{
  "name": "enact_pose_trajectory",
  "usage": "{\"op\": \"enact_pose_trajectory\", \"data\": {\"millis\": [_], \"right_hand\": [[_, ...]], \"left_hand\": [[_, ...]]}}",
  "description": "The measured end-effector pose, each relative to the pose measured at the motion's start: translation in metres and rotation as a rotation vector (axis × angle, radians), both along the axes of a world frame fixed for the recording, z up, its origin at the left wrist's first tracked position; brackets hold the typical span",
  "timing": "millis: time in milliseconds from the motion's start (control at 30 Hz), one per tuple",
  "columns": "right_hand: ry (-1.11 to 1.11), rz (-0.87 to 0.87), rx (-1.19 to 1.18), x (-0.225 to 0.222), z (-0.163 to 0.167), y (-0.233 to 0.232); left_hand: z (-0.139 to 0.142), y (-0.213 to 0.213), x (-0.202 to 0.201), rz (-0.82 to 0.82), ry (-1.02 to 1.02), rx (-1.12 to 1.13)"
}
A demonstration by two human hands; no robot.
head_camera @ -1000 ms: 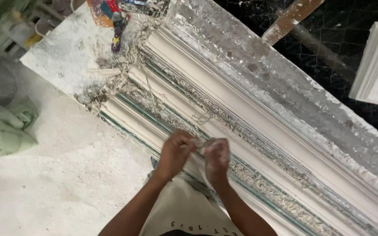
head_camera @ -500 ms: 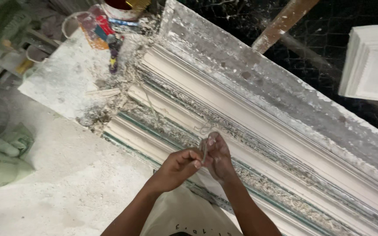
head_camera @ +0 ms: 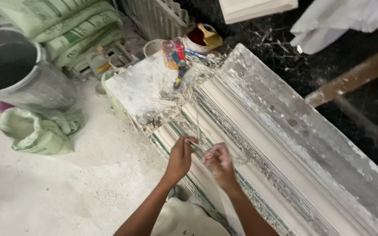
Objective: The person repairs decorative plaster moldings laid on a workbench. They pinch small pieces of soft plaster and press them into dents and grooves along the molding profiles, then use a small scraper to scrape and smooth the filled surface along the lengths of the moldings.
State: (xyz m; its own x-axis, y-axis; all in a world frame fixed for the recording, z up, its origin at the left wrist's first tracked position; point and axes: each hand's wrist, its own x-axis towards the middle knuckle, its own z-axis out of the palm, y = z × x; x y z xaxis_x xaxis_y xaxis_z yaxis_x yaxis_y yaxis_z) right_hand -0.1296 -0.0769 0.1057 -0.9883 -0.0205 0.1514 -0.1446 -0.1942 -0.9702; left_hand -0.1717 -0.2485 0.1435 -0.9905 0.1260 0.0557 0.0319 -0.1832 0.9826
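Left of the long plaster mould [head_camera: 259, 144]: grey bucket [head_camera: 18, 70], green sacks [head_camera: 57, 26]. Over its near edge: left hand [head_camera: 181, 158] and right hand [head_camera: 218, 162], both pinched shut on pale fibre strands [head_camera: 200, 142] (pulled taut between them, seemingly for teasing apart).

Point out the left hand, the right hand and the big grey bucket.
left hand [head_camera: 181, 154], head view, on the back of the hand.
right hand [head_camera: 218, 161], head view, on the knuckles.
grey bucket [head_camera: 44, 89], head view, on its outer wall.
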Motion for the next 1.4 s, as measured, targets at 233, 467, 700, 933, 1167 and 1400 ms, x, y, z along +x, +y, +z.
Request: {"op": "enact_pose_trajectory", "data": {"millis": [233,467,700,933,1167,1400], "right_hand": [[-0.287,0.088,-0.373,-0.005,0.018,0.015],[-0.201,-0.168,-0.282,0.003,0.022,0.028],[-0.004,-0.048,0.082,0.027,0.020,0.046],[-0.285,-0.391,-0.319,0.028,0.036,0.105],[-0.224,-0.249,-0.415,0.040,0.034,0.110],[-0.319,-0.373,-0.295,0.041,0.013,0.110]], "left_hand": [[0.057,-0.034,0.030,-0.577,0.099,0.049],[0.030,0.016,0.018,-0.354,0.143,-0.249],[0.001,0.082,-0.021,0.189,0.580,-0.310],[0.035,0.085,-0.005,-0.546,-0.022,0.163],[0.051,0.082,0.020,-0.840,-0.144,0.025],[-0.008,0.114,0.013,-0.529,0.041,-0.073]]}}
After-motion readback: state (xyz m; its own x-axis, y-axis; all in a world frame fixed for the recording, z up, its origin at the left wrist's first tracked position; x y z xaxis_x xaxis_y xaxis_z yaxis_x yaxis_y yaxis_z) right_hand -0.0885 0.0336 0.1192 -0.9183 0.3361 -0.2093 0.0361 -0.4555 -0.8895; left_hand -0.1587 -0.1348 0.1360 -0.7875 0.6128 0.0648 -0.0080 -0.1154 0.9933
